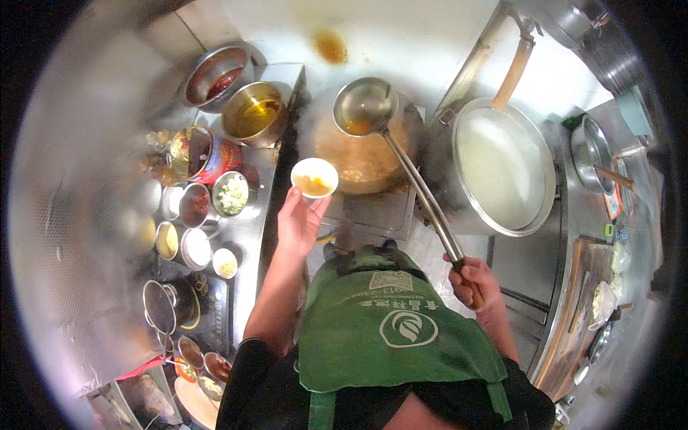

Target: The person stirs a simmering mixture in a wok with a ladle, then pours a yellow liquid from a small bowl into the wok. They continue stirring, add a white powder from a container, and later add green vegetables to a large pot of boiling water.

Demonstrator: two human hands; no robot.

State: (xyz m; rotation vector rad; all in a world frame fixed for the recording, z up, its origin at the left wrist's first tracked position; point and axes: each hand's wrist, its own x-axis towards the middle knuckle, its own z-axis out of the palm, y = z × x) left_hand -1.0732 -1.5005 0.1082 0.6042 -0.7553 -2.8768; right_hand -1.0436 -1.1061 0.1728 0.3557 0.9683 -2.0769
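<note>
My left hand (302, 217) holds a small white bowl (314, 177) with yellowish-brown contents, beside the near left edge of a steaming wok (357, 183). The wok holds a bubbling orange-brown liquid with small pieces in it. In my right hand (474, 282) is the handle of a large metal ladle (365, 106). The ladle's head is over the far part of the wok, with a little orange liquid at its bottom. How high the ladle hangs above the wok's liquid I cannot tell.
A large pot (502, 166) of cloudy liquid stands on the right, a wooden-handled ladle at its far rim. On the left counter are a metal pot of yellow oil (255, 114), a bowl of red sauce (220, 80), chopped scallions (232, 193) and several seasoning containers. A cutting board (583, 317) lies far right.
</note>
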